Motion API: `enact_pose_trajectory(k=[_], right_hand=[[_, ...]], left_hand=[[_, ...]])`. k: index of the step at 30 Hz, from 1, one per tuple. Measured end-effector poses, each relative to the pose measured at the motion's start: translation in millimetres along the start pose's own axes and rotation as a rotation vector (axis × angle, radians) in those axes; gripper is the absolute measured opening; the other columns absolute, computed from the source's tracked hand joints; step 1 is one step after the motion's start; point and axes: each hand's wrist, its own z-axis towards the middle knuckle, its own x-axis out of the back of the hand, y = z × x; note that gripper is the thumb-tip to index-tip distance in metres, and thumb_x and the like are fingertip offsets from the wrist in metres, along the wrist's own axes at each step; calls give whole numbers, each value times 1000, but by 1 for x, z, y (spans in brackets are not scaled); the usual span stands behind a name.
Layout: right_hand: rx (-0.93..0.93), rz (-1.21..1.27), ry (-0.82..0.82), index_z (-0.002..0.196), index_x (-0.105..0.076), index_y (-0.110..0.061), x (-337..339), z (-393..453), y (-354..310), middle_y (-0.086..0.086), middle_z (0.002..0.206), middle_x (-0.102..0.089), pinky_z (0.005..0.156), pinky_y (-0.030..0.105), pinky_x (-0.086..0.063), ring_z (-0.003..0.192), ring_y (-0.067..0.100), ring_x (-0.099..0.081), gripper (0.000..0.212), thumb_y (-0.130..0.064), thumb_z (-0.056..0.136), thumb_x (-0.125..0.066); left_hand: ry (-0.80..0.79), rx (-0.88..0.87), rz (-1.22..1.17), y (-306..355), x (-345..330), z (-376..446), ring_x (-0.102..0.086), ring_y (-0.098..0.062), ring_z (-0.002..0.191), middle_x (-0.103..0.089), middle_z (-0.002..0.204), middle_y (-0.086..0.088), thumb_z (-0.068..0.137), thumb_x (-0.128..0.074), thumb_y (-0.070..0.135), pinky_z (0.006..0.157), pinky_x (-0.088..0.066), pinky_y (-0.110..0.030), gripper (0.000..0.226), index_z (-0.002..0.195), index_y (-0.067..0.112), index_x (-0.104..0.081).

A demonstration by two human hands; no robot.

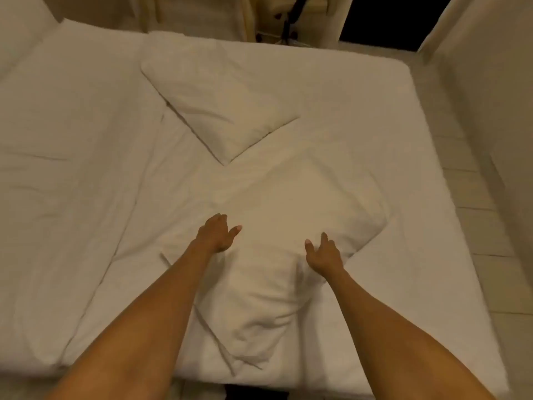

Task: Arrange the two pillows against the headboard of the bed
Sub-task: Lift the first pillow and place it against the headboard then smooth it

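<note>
Two white pillows lie on a white bed (375,111). The near pillow (285,215) lies askew in the middle of the mattress, its lower end crumpled. My left hand (216,233) rests on its left side with fingers spread. On the pillow's right edge sits my right hand (324,252), its fingers curled into the fabric. The far pillow (219,102) lies diagonally beyond it, one corner pointing toward me, untouched. No headboard is visible that I can identify.
A folded white duvet (72,168) covers the bed's left half. Pale floor tiles (473,197) run along the right side. Beyond the far edge stand a light wooden frame and a dark stand (288,21); a dark opening (383,21) lies to their right.
</note>
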Motion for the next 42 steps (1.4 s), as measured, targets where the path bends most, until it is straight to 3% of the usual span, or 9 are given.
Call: enact_pose_trajectory(k=[8,12,15,20,24,29,35,39,42], right_hand=[[-263,188,-31,155,1,-7,-40,58,21,29,157,-13,117,45,-21,146,41,-19,82,-54,97,-34],[-376,337,0,153,10,-6,-56,87,26,27,158,-16,119,45,-21,146,41,-19,89,-59,95,-32],[-489,485,96,153,16,-12,-65,104,27,27,158,-17,119,49,-20,146,42,-17,95,-67,92,-31],[-647,818,198,153,16,-14,-75,122,38,20,157,-27,116,46,-30,141,38,-33,120,-72,77,-56],[-669,985,247,154,-5,-9,-70,122,43,15,153,-34,111,42,-34,138,33,-39,122,-60,68,-76],[-681,1107,217,143,-35,-3,-62,112,46,14,144,-48,107,46,-43,127,35,-50,114,-56,56,-86],[-606,1198,68,147,-33,-8,-46,98,43,9,145,-47,102,43,-42,129,31,-49,103,-41,65,-86],[-561,1207,-21,148,-31,-11,-37,81,37,9,145,-47,93,42,-41,130,30,-48,96,-35,71,-83],[-541,1210,-27,149,-29,-8,-30,68,33,9,146,-46,99,43,-41,130,31,-47,98,-32,71,-83]], left_hand=[[-37,-4,7,-3,-18,88,-15,-30,150,-14,162,-15,98,-36,54,120,-19,-43,76,153,4,-19],[-57,86,-80,-22,-40,134,-31,-37,141,-27,156,-18,87,-31,70,112,-32,-51,89,149,5,-27],[-87,142,-141,-28,-52,151,-26,-36,145,-18,161,-16,87,-28,73,116,-27,-51,95,153,7,-17],[-56,153,-212,-26,-52,165,-20,-32,148,-15,162,-13,74,-41,84,120,-19,-50,114,155,9,-13],[-35,193,-361,-28,-44,172,-46,-35,134,-41,151,-13,39,-58,93,111,-38,-47,144,150,7,-25],[-93,160,-317,-21,-36,157,-52,-30,128,-52,144,-7,43,-65,88,104,-43,-41,123,141,16,-47],[-71,144,-470,-15,-24,133,-55,-25,115,-57,136,-5,67,-79,56,90,-41,-31,82,133,12,-55],[-88,200,-520,-21,-13,111,-37,-29,141,-36,155,-8,63,-78,63,113,-32,-41,115,150,8,-30],[-68,196,-559,-29,-6,93,-49,-28,132,-49,147,-7,36,-81,77,108,-41,-41,132,144,11,-42]])
